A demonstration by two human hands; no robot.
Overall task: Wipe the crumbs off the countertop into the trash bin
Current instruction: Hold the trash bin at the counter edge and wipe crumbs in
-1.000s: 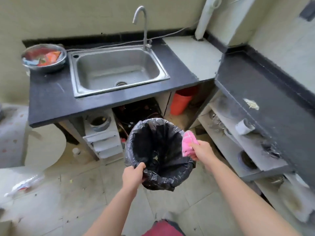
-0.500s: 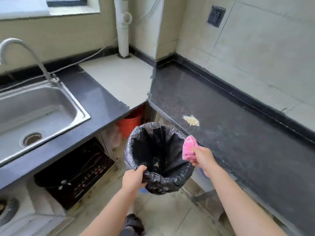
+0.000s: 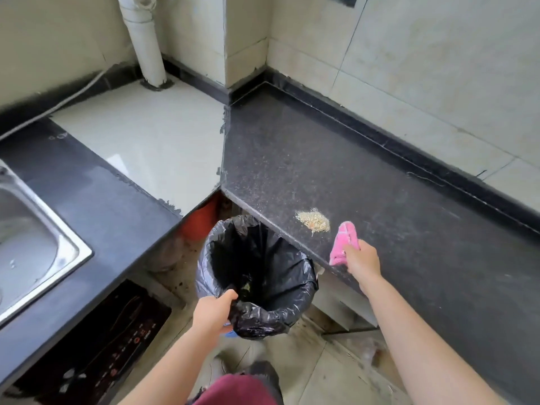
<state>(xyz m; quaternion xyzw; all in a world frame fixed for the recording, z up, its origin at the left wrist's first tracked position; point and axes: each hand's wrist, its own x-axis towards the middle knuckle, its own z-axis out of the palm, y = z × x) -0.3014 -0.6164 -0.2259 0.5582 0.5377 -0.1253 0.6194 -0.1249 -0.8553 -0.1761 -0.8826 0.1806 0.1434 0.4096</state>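
The small heap of pale tan crumbs (image 3: 313, 220) is lying on the dark speckled stone countertop (image 3: 409, 229), near its front edge and a little way in from the corner where this slab meets the next. Just beside the heap, on its right, I am holding a pink fuzzy cloth (image 3: 343, 244) bunched in my right hand (image 3: 362, 258), my fingers closing tightly around its lower half while the free upper end is pointing toward the crumbs; whether the cloth is touching the heap I cannot tell. My hand is hovering over the front edge of the slab.

Below that edge and to the left of the crumbs, I am gripping the near rim of the round trash bin lined with a black plastic bag (image 3: 257, 276) with my left hand (image 3: 213, 312), thumb over the bunched bag and fingers curling underneath. The bin's mouth is gaping open, tucked partly under the counter's overhang, with a few bits of litter lying at the bottom.

Further out, a pale beige tiled section (image 3: 152, 141) is filling the corner between the two dark slabs, and a white plastic pipe (image 3: 146, 45) is rising from it against the wall. At the far left the corner of a stainless steel sink (image 3: 35, 247) is showing, and under that counter a black induction cooker (image 3: 96, 343) is sitting on a lower shelf.
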